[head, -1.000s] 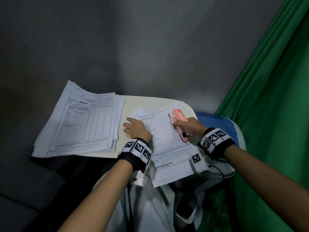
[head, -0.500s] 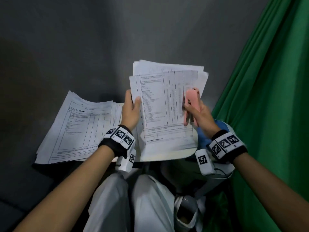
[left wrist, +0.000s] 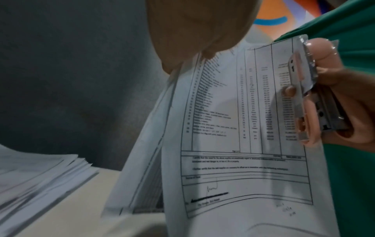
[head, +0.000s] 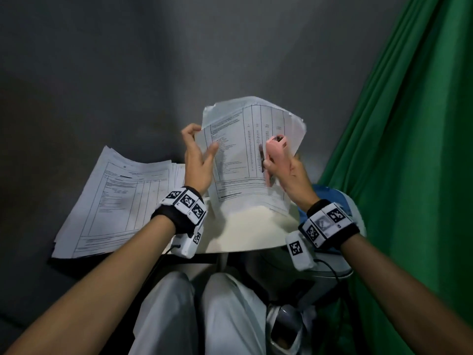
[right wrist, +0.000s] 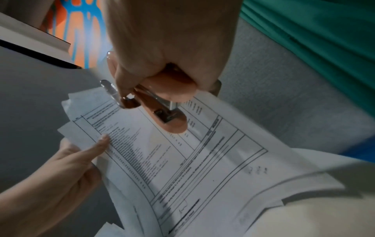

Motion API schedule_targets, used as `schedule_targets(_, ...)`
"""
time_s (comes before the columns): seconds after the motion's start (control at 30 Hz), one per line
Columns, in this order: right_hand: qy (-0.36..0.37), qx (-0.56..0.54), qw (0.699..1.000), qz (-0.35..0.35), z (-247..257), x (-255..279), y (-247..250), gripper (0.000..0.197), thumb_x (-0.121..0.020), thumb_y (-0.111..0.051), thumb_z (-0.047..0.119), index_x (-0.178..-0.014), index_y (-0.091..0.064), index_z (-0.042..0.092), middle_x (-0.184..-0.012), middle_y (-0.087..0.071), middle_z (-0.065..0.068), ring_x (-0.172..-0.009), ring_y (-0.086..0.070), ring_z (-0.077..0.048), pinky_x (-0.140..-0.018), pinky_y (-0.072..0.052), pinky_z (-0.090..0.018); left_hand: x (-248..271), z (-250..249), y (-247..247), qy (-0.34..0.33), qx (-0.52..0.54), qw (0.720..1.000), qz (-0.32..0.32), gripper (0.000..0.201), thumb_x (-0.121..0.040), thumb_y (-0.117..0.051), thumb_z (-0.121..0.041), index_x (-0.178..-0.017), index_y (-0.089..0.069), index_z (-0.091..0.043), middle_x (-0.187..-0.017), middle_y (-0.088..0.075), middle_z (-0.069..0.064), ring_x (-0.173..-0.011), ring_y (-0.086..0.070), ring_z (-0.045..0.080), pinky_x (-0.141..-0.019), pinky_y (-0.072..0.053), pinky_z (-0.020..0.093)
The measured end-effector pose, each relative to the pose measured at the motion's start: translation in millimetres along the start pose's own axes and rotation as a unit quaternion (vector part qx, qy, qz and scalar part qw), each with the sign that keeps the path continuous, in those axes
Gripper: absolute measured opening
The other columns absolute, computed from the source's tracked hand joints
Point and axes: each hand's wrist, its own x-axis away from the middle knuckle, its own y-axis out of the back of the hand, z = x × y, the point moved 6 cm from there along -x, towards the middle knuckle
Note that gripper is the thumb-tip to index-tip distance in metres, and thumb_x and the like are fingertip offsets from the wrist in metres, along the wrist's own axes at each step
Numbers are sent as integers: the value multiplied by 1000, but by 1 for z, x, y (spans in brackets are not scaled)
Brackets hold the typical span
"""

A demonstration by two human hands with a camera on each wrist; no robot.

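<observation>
A sheaf of printed forms (head: 243, 155) stands upright, its bottom edge down on the pale table (head: 250, 231). My left hand (head: 198, 160) pinches its left edge, thumb on the front page and fingers curled behind. My right hand (head: 291, 175) grips a pink stapler (head: 275, 149) against the sheaf's right edge. In the right wrist view the stapler (right wrist: 172, 121) lies over the front page (right wrist: 182, 160), pointing down the sheet. In the left wrist view the stapler's metal parts (left wrist: 304, 89) show beside the page (left wrist: 223, 144). Whether the sheets sit between the stapler's arms is hidden.
A thick stack of similar forms (head: 115, 201) lies on the table's left part and overhangs its edge. A green curtain (head: 396, 149) hangs close on the right, with a blue object (head: 330, 196) below my right wrist. A grey wall is behind. My legs (head: 204, 316) are under the table.
The sheaf lay flat on the table a second ago; both hands have lifted it upright. Since half a second ago its top has tipped away and my left hand has slid higher.
</observation>
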Motion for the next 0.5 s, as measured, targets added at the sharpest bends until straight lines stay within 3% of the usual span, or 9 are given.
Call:
schedule_targets(0.07,9,-3,1000,-2,4,-1,0,34,-91,-61,19,-123,-56,8,-109,-65,-8,-99,-64,-15,-85,-54,-26,-1,-6,0,-3,5,1000,-11,40,-92,-57,-18,-113,-25,-28,-114,-38,-20,-122,-47,5,-106,-43,43)
schedule_targets(0.13,24,-40,999,-19,12,-4,4,24,-92,-60,14,-116,-58,18,-109,-64,-7,-99,-63,-15,-89,-53,-27,-5,-13,3,-11,17,999,-29,47,-89,-63,-13,-113,-22,-16,-110,-42,-17,-104,-53,-14,-96,-49,21)
schedule_targets(0.17,31,-65,997,-22,14,-5,4,25,-93,-59,12,-114,-58,25,-112,-63,-8,-102,-62,-16,-92,-52,-28,-8,-13,6,-16,19,999,-40,54,-86,-67,-13,-113,-21,-14,-110,-43,-13,-101,-55,-13,-93,-48,16)
schedule_targets(0.27,18,-74,997,-3,8,-4,5,23,-94,-57,10,-109,-58,27,-105,-63,-2,-96,-64,-9,-88,-53,-27,-10,-7,9,-6,27,999,-34,63,-80,-74,-18,-116,-22,-16,-117,-41,-5,-109,-52,-1,-102,-42,21)
schedule_targets(0.33,-2,-38,999,19,0,-4,3,17,-94,-56,13,-111,-58,15,-93,-64,2,-83,-65,-4,-76,-52,-24,-14,-4,5,-7,18,1000,-11,57,-85,-68,-12,-119,-23,-10,-112,-41,-11,-102,-50,-9,-98,-41,16)
schedule_targets(0.4,-9,-29,999,14,0,-6,3,15,-94,-56,16,-108,-59,11,-88,-65,2,-73,-64,-1,-66,-51,-19,-19,-12,1,-30,1,1000,-3,51,-89,-61,-7,-124,-24,-4,-103,-43,-10,-96,-52,0,-94,-44,23)
schedule_targets(0.43,-9,-44,999,2,1,-8,5,16,-94,-56,16,-108,-59,9,-89,-66,0,-74,-65,-2,-65,-51,-18,-22,-14,-1,-34,2,999,0,51,-89,-58,-5,-126,-23,-6,-101,-45,-8,-95,-52,5,-93,-46,28)
schedule_targets(0.5,-12,-92,995,-28,2,-14,8,20,-95,-56,15,-113,-58,6,-99,-68,-5,-87,-67,-9,-76,-55,-21,-24,-10,-4,-17,7,1000,14,53,-89,-58,-2,-125,-21,-14,-104,-47,-10,-96,-57,2,-92,-49,24)
